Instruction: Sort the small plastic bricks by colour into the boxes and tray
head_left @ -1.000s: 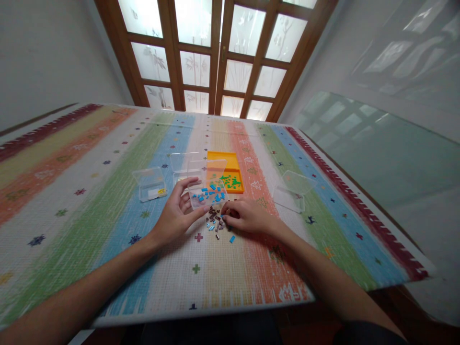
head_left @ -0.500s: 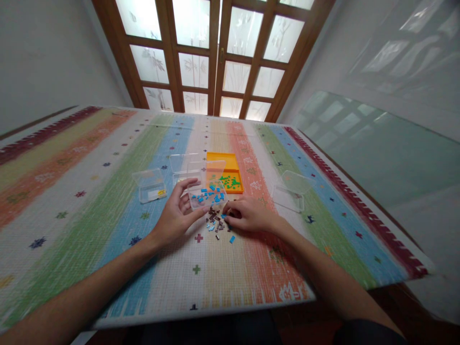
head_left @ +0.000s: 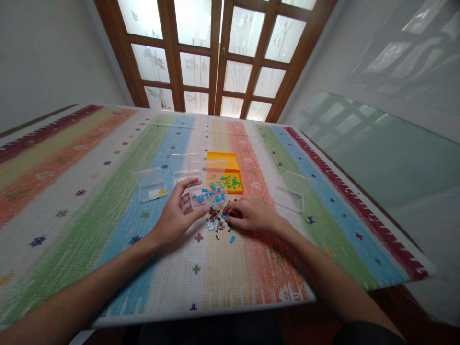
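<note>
My left hand (head_left: 177, 211) grips the near left side of a clear plastic box (head_left: 196, 203) with its lid raised. Several blue pieces (head_left: 212, 192) lie inside that box. Just below it, a loose pile of dark brown pieces (head_left: 214, 215), mixed with a few blue ones, is spread on the cloth. My right hand (head_left: 247, 214) is at the right edge of this pile, thumb and fingers curled together by a small blue piece (head_left: 224, 216). Whether the fingertips pinch anything is too small to tell. A lone blue piece (head_left: 232, 239) rests nearer to me.
Behind the clear box stands an open orange box (head_left: 238, 173) with green pieces. An open clear box (head_left: 153, 192) with something yellow is on the left, another (head_left: 289, 199) on the right. A striped cloth (head_left: 223, 278) covers the table.
</note>
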### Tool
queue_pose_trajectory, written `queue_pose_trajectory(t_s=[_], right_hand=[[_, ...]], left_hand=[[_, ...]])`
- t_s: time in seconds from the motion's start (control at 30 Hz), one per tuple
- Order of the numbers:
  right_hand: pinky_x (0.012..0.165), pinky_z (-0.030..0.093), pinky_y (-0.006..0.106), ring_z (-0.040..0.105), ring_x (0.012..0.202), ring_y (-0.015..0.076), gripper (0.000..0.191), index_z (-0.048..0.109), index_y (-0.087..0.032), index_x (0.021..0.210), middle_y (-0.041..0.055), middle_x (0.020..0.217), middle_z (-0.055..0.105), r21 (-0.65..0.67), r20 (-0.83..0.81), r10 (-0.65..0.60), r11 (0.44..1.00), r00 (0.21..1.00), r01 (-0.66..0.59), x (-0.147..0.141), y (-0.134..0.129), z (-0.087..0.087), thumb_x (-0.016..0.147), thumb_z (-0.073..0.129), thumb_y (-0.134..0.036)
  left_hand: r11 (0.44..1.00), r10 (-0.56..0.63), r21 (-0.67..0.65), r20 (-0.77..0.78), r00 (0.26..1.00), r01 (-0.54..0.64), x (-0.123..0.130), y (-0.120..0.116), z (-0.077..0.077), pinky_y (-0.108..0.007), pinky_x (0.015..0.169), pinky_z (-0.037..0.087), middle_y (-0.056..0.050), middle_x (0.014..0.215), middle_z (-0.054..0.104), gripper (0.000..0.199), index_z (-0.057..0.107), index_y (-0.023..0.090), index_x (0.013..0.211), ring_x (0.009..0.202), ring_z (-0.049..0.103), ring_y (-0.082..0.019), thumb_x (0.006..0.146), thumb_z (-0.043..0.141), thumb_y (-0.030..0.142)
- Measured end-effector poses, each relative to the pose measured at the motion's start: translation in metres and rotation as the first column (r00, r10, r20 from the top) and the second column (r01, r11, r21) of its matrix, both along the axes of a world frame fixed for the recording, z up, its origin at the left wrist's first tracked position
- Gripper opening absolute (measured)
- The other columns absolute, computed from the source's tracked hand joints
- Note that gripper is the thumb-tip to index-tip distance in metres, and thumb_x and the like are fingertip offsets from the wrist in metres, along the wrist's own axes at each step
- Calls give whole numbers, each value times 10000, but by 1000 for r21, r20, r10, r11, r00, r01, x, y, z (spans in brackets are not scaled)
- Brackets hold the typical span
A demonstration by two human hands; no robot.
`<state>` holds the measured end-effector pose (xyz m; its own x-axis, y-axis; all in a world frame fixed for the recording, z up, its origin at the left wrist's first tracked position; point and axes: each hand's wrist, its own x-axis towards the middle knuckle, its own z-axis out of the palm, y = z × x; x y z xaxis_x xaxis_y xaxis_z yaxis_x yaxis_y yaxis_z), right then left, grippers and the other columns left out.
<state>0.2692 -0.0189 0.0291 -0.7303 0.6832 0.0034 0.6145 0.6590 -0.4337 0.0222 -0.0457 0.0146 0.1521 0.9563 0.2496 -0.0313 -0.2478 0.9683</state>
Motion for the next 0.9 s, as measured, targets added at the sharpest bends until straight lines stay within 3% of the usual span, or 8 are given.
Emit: queue_pose_trajectory(t_s=[0.4, 0.6, 0.9], right_hand=[[687, 399, 274, 637, 801, 170, 119, 737, -189, 1013, 63, 914, 761, 127, 80, 48, 990, 996, -58, 1, 1, -6, 973, 637, -241], [695, 414, 279, 632, 902, 189, 149, 721, -165, 1046, 112, 1112, 731, 244, 95, 58, 966, 994, -80, 0, -2, -7, 992, 605, -241], [742, 451, 290, 619, 887, 181, 125, 753, -187, 1018, 86, 1039, 708, 225, -24, 89, 971, 996, -82, 3, 0, -10, 970, 640, -214]], left_hand=[[1000, 12, -5, -6, 1000, -12, -1, 1, -1, -427, 1022, 623, -92, 1438, 575, 633, 521, 279, 1313, 1195, 694, -254, 773, 852, 257], [1000, 9, -13, 11, 1000, -9, -1, 1, -1, -412, 1009, 632, -85, 1430, 579, 626, 527, 279, 1298, 1176, 703, -245, 768, 857, 252], [1000, 22, -10, -1, 1000, -22, 0, 0, 2, -447, 1014, 630, -93, 1437, 579, 611, 534, 272, 1284, 1194, 697, -275, 763, 853, 264]])
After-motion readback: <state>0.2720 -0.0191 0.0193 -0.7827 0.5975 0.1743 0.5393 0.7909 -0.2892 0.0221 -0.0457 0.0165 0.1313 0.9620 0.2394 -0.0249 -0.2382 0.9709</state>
